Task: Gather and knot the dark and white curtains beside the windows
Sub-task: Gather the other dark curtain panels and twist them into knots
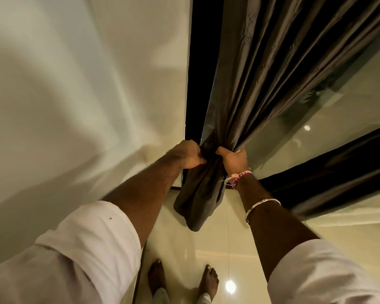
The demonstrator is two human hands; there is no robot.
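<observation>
dark curtain (261,80): grey-brown, pleated, hangs beside the window glass (338,119); long axis runs from upper right of the view down to centre, folds converging toward the hands, loose tail pointing down at the floor.
curtain tail (198,205): bunched end below the hands, hangs clear of the floor (edge folded, some creases).
left hand (190,155): fingers curled into the gathered fabric from the left side, grip clamped on the dark curtain.
right hand (235,160): thumb and fingers wrapped round the same bunch from the right, grip also clamped on it; the two hands sit just beside each other, fabric between.
wrist: red-white thread band (239,177) and a metal bangle (261,207) on the right forearm.
sleeves: white, rolled up on both arms.
white curtain (64,95): large pale sheet filling the left side of the view, blurred, left of the dark window frame (191,106).
floor (180,249): glossy cream tile, a lamp reflection (230,286) near the bottom.
feet: bare, two visible at the bottom centre, pointing toward the window.
</observation>
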